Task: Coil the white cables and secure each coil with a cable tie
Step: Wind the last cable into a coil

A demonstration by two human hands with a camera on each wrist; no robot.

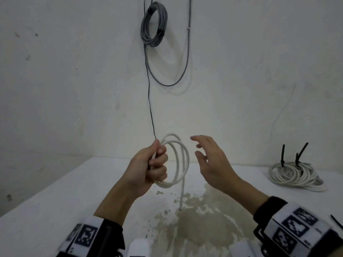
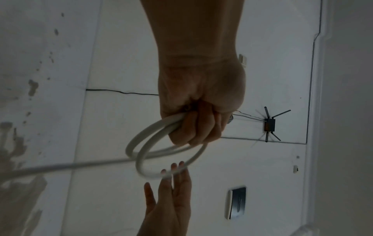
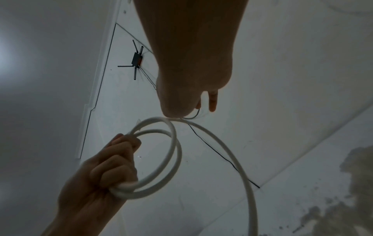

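Note:
My left hand (image 1: 157, 164) is raised over the table and grips a small coil of white cable (image 1: 186, 164) in a fist, the loops standing upright to its right. The cable's free tail (image 1: 182, 193) hangs down from the coil to the tabletop. My right hand (image 1: 202, 151) is open with spread fingers just right of the coil and holds nothing. The left wrist view shows the fist (image 2: 199, 124) round the loops (image 2: 149, 174), with the right fingertips (image 2: 173, 169) close by. In the right wrist view the coil (image 3: 173, 143) and tail (image 3: 249, 191) pass under my right hand (image 3: 193, 87).
Finished white coils (image 1: 295, 175) lie at the table's right with two black cable ties (image 1: 283, 154) sticking up. A loose black tie (image 1: 336, 221) lies at the right edge. The white table (image 1: 55, 191) has a brown stain (image 1: 204, 225). A grey coil (image 1: 154, 25) and thin black wire (image 1: 150, 101) hang on the wall.

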